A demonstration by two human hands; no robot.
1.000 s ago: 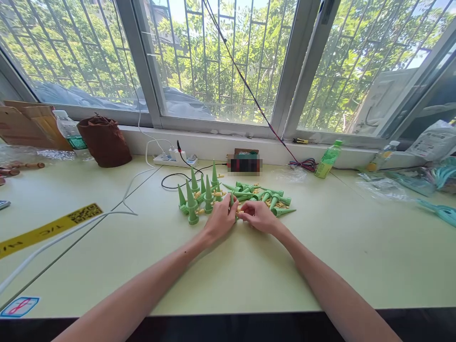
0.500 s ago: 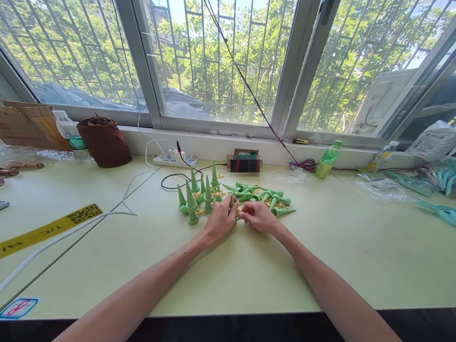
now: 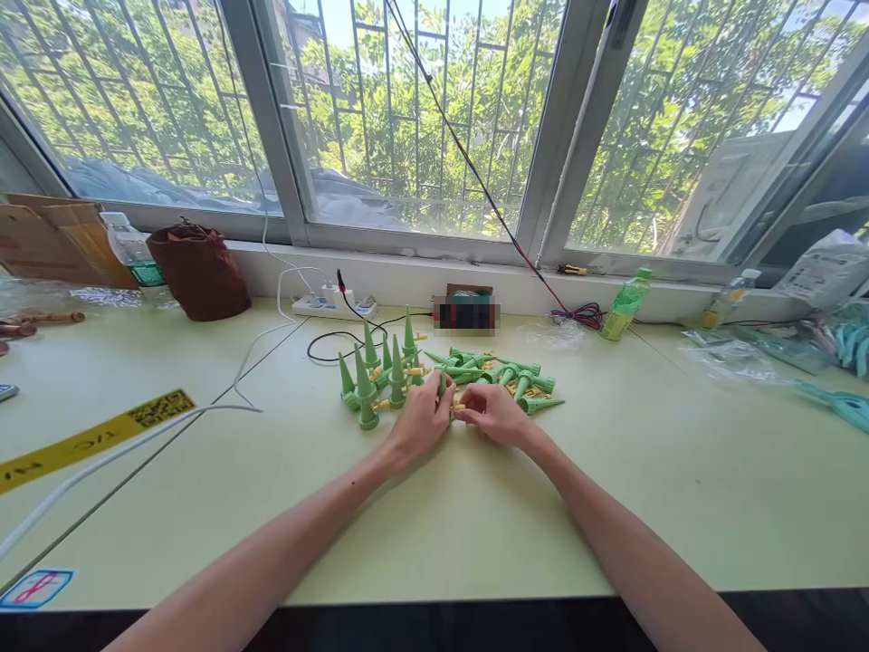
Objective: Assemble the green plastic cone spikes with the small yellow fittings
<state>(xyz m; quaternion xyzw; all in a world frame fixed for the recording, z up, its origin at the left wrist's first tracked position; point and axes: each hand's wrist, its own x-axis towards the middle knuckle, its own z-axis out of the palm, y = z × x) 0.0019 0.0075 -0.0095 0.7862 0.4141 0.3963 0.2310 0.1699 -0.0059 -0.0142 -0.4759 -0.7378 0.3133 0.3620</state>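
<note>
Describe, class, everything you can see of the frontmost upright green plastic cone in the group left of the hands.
The green, plastic-looking cone stands upright on the pale yellow-green tabletop, tip upward. Its slender, smooth-looking body tapers to a point above a wider round collar at the base. The left hand, to its right, does not touch it. A small yellow plastic-looking piece sits close by its right side, but whether the two join is unclear.

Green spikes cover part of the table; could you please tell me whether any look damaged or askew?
No damage shows at this size. The right pile of green spikes looks askew, lying jumbled at different angles, whereas most of the left group stand upright.
</note>
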